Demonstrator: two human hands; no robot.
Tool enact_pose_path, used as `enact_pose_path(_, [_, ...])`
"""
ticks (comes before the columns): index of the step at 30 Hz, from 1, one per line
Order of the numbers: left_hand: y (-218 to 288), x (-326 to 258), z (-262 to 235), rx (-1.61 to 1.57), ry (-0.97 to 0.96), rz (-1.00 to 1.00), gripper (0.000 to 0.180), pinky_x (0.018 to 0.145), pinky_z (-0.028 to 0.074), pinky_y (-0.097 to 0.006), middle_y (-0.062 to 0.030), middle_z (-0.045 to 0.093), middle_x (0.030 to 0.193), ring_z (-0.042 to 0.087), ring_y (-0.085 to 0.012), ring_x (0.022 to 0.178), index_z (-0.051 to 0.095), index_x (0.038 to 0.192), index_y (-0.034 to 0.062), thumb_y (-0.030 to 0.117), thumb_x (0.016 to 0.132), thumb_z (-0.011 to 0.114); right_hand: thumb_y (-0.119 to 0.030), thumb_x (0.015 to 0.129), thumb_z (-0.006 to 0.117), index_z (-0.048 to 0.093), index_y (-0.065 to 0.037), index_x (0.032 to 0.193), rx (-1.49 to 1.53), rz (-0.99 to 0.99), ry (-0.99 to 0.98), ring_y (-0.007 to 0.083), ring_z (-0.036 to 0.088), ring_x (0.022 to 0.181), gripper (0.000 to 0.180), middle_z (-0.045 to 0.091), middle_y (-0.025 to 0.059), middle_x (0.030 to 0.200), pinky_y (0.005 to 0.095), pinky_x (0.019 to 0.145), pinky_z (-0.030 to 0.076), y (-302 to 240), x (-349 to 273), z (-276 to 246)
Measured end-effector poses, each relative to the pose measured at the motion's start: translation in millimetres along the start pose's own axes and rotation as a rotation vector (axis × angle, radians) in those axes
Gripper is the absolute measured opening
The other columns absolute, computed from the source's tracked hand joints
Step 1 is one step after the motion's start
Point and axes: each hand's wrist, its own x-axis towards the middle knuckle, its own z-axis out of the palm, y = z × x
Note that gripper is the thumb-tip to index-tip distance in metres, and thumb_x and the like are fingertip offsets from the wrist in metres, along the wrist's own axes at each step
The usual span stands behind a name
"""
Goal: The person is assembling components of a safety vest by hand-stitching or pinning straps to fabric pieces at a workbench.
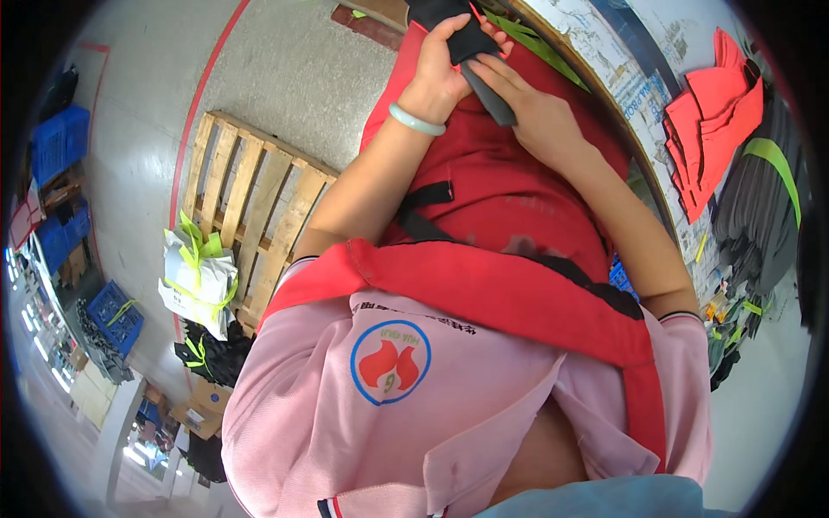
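Note:
Held out in front of my red apron (pixel 509 173), my left hand (pixel 439 76) grips a black fabric piece (pixel 473 43), its thumb on top and fingertips curled round the far side. A thin red edge shows by those fingers. My right hand (pixel 542 116) has its fingers together on a dark grey fabric strip (pixel 490 93), which hangs down between the two hands. Whether the strip and the black piece are joined, I cannot tell. A pale green bangle (pixel 416 119) circles my left wrist.
On the worktable (pixel 643 112) at right lie red fabric pieces (pixel 712 121) and a stack of dark grey pieces (pixel 749 207) with a yellow-green tie. Left of me are a wooden pallet (pixel 250 186), a tied white bundle (pixel 199 281) and blue crates (pixel 60 142).

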Motion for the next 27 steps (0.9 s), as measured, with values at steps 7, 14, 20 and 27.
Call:
enact_pose_path(7, [-9.6,-8.3,6.1,0.164,0.043,-0.028,0.035,0.096,0.046,-0.048,-0.0186,0.063,0.101,0.060,-0.0353,0.101,0.053,0.110,-0.0038,0.028,0.093,0.050,-0.002,0.082,0.045,0.053,-0.017,0.122,0.005,0.094,0.051,0.0337,0.064,0.090,0.043,0.057,0.0039,0.122,0.0443,0.069,0.052,20.6,32.0,17.8])
enact_pose_path(14, [-1.3,-4.6,6.0,0.316,0.171,0.175,0.017,0.082,0.054,-0.046,-0.0147,0.064,0.092,0.064,-0.0304,0.089,0.054,0.100,-0.0014,0.012,0.090,0.054,0.000,0.079,0.049,0.057,-0.016,0.118,-0.056,0.079,0.026,0.0341,0.064,0.088,0.042,0.060,0.0082,0.114,0.0454,0.069,0.052,19.3,15.7,20.5])
enact_pose_path(20, [-1.1,-2.1,5.5,0.226,0.133,0.076,0.013,0.085,0.052,-0.047,-0.0127,0.062,0.091,0.062,-0.0296,0.088,0.055,0.097,-0.0008,0.009,0.089,0.053,-0.004,0.082,0.051,0.056,-0.017,0.120,-0.119,0.073,-0.044,0.0322,0.064,0.085,0.040,0.061,0.0069,0.114,0.0446,0.068,0.052,32.6,36.2,27.8])
enact_pose_path(27, [4.5,-6.0,4.9,0.146,0.051,0.026,0.017,0.090,0.050,-0.047,-0.0149,0.061,0.094,0.060,-0.0316,0.093,0.053,0.097,-0.0031,0.011,0.091,0.047,-0.010,0.087,0.049,0.056,-0.018,0.121,0.087,-0.007,0.179,0.0305,0.065,0.088,0.036,0.059,0.0044,0.124,0.0427,0.070,0.053,18.6,1.7,22.6])
